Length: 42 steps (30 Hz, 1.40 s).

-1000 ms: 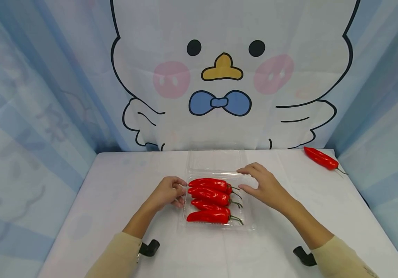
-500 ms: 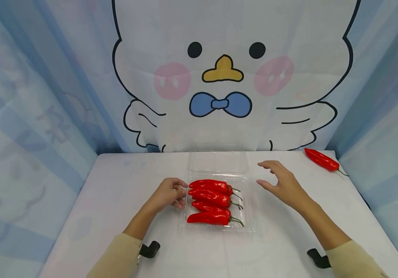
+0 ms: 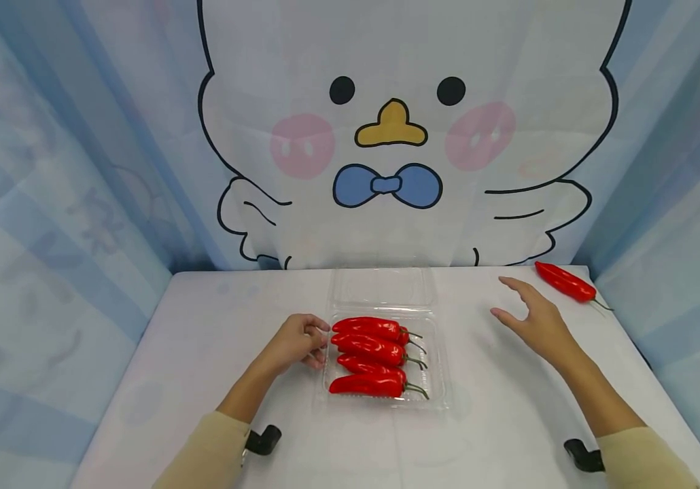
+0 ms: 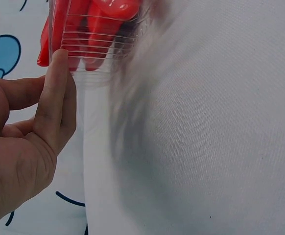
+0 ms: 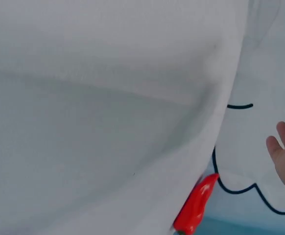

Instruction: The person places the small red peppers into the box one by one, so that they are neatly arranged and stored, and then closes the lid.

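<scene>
Several glossy red chili peppers [image 3: 370, 348] with green stems lie side by side in a clear plastic clamshell box [image 3: 438, 390]. The box's transparent lid [image 3: 380, 288] is folded back behind it. At the box's left side is my left hand [image 3: 298, 341]; in the left wrist view, straight fingers [image 4: 54, 93] touch the ribbed wall. Over the right part of the table, my right hand [image 3: 536, 319] is apart from the box, thumb and fingers spread with nothing between them. A single red chili pepper [image 3: 565, 282] lies just beyond it, near the table's far right corner.
A white cloth covers the table [image 3: 215, 380]. Curtains hang left and right, and a backdrop [image 3: 387, 231] with a cartoon bird stands along the back edge. Black wrist mounts [image 3: 584, 455] stick out near both sleeves.
My right hand has moved from the box's right side across to the right, near the single chili pepper. The left hand, the box and the peppers in it stay in place.
</scene>
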Tool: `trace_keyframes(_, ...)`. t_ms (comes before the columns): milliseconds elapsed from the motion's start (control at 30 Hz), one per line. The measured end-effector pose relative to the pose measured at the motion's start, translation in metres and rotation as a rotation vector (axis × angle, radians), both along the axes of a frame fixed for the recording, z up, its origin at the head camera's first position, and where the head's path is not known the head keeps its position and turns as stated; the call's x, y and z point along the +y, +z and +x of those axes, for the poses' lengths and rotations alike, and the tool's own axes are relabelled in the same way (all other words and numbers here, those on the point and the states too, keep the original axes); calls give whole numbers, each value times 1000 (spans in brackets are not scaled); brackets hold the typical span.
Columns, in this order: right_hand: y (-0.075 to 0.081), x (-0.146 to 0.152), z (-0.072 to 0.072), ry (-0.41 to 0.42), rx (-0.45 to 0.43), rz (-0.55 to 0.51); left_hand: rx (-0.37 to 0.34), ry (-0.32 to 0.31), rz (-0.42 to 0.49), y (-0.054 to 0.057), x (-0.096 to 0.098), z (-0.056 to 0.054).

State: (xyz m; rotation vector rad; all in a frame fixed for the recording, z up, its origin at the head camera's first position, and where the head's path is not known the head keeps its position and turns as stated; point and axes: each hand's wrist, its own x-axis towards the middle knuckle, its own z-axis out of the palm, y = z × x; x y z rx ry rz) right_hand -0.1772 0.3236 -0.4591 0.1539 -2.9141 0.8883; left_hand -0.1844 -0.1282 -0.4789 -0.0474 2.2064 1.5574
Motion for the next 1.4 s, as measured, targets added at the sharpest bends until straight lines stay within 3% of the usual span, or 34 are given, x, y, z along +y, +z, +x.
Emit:
trace_keyframes(467, -20, 51, -16, -123, -3, 28, 7, -1, -9, 1, 0, 0)
trace_keyframes(800, -25, 88, -27, -158, 44, 73, 13, -3, -17, 1, 0, 0)
trace_keyframes(1400, -15, 127, -44, -193, -107, 112, 6, -4, -19, 2, 1, 1)
